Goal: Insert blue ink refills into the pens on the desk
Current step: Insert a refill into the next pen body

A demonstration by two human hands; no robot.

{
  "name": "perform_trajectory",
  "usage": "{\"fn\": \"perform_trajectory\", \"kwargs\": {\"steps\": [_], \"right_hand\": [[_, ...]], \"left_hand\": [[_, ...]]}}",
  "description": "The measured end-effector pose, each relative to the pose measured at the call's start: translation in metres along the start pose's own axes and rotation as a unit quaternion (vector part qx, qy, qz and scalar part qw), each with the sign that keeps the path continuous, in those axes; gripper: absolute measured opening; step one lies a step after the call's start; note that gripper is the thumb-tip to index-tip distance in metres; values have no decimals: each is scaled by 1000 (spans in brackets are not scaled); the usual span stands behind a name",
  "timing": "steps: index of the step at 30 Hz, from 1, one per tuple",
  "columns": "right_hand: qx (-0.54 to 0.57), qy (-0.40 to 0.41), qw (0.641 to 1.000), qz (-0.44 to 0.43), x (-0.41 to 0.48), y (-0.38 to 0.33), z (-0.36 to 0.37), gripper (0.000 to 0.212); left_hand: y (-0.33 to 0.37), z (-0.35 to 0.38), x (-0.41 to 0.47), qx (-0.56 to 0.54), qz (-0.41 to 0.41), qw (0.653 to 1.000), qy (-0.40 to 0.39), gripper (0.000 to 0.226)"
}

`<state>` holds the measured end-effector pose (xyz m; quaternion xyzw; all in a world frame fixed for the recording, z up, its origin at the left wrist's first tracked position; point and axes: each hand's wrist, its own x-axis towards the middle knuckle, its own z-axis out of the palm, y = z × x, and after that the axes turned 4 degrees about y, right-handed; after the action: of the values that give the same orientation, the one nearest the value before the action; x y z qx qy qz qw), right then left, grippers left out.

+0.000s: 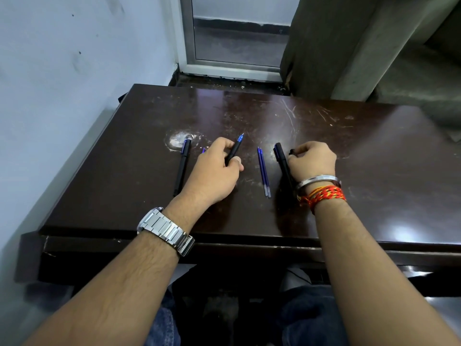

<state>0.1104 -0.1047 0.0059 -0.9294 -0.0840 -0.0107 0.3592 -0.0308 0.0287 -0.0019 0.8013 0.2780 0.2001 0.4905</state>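
My left hand (214, 171) grips a black pen barrel (234, 149) whose blue refill tip sticks out at the far end. My right hand (311, 161) is closed on a small dark piece (291, 152) just above a black capped pen (283, 163) that lies under its edge. Two loose blue refills (264, 172) lie side by side between the hands. A third black pen (182, 166) with a blue clip lies left of my left hand. A bit of blue (203, 150) peeks out beside my left knuckles.
The dark scratched desk (349, 151) stands against a pale wall on the left, with a window frame (224, 63) and a grey curtain (349, 46) behind it. A worn pale patch (178, 139) marks the desk near the left pen.
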Motion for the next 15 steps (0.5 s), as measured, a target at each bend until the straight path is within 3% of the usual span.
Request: {"fn": "perform_trajectory", "kwargs": {"steps": [10,15], "right_hand": [[2,6,1000,-16,-2,-1,5,21],[137,47,984,-102,-12,-17,10,25]], "left_hand": [[1,1,-2,22,1,1000,-13,12],[0,2,-2,21,16,1000,-17,8]]}}
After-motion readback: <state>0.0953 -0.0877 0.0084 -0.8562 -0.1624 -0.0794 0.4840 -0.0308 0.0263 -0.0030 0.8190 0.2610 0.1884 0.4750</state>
